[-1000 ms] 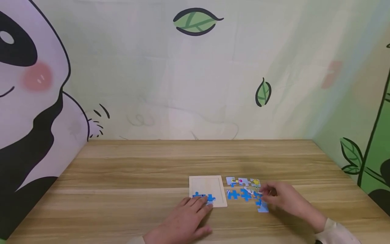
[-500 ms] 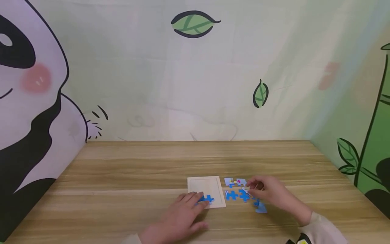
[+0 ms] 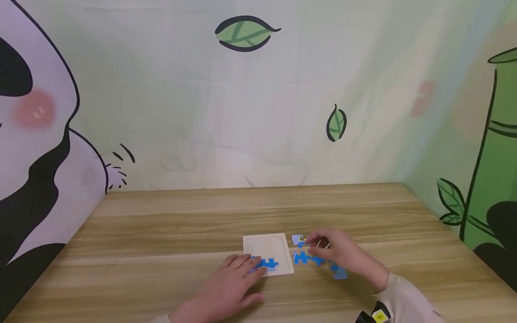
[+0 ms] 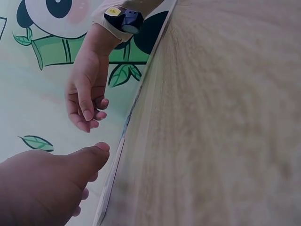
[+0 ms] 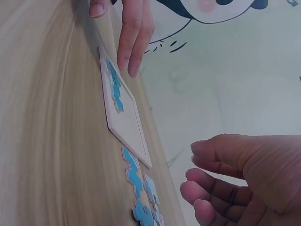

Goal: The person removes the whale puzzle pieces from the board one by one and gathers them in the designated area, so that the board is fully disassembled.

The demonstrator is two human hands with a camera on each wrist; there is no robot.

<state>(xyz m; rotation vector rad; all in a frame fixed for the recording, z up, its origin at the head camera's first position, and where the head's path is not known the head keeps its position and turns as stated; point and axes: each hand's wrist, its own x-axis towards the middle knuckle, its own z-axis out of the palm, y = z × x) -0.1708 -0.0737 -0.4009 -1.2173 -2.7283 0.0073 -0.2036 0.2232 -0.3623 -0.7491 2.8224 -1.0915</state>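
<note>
In the head view my left hand [image 3: 222, 285] rests with extended fingers at the near left corner of the square wooden puzzle tray [image 3: 264, 246]. Its fingertips reach over the joined blue jigsaw pieces [image 3: 269, 263] in the tray. My right hand [image 3: 341, 251] hovers above loose jigsaw pieces [image 3: 300, 257] to the right of the tray, hiding some. The right wrist view shows that hand [image 5: 235, 176] with thumb and bent fingers apart and nothing visible between them. The left wrist view shows my left hand [image 4: 51, 186] low at the tray's edge.
The loose pieces lie flat in rows; a pale one [image 3: 296, 240] is at the back and a blue corner piece [image 3: 340, 272] at the front right. Beneath everything is a wood-grain table [image 3: 161, 229]. A cloth wall [image 3: 181, 89] with panda and leaf drawings stands behind.
My right hand has moved left over the loose pieces, from the right end of the rows toward the tray. My left hand stays on the tray. The head view has shifted slightly.
</note>
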